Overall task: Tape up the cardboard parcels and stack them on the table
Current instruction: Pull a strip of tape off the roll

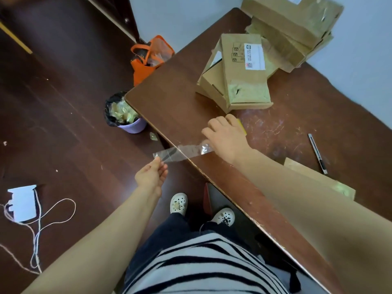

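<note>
We stand at a dark brown wooden table (180,85). At its far corner, against the pale wall, lies a pile of brown taped cardboard parcels (292,22). Just in front of the pile, toward the table's middle, sits 1 open brown cardboard box with a white printed label (239,79), its flaps loose. A flat piece of brown cardboard (318,179) lies beside our right forearm. On the floor past the table's far end stand an orange fabric bag (148,60) and a purple plastic bin with a black liner (127,115), full of scraps. Our right hand (224,134) rests near the table's front edge, fingers curled over a yellow tape holder (242,127) that is mostly hidden beneath it. From it a strip of clear tape (182,151) stretches out across the front edge, and our left hand (151,177), held off the table, pinches its free end between thumb and fingertips. A slim black-and-silver utility knife (317,153) lies to the right, well apart from both hands.
</note>
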